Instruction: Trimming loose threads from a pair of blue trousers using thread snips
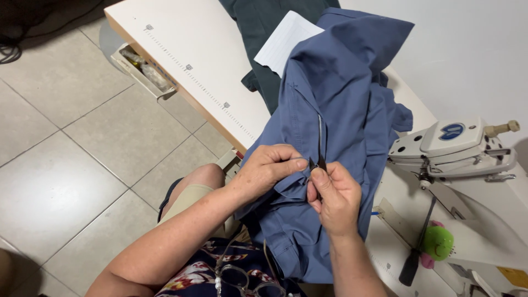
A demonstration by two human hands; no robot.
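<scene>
A blue garment point(341, 93) lies draped over the edge of the white sewing table point(209, 60) and down onto my lap. My left hand point(269, 168) pinches a fold of the blue cloth near its seam. My right hand point(333, 201) is closed around small dark thread snips point(318, 163), whose tips point up at the seam right next to my left fingertips. The two hands almost touch.
A white sewing machine point(456, 148) stands at the right. Below it lie a green pincushion point(438, 242) and a dark-handled tool point(413, 258). A dark green cloth point(264, 33) and a white lined paper point(283, 41) rest further up the table. Glasses point(242, 278) hang at my chest.
</scene>
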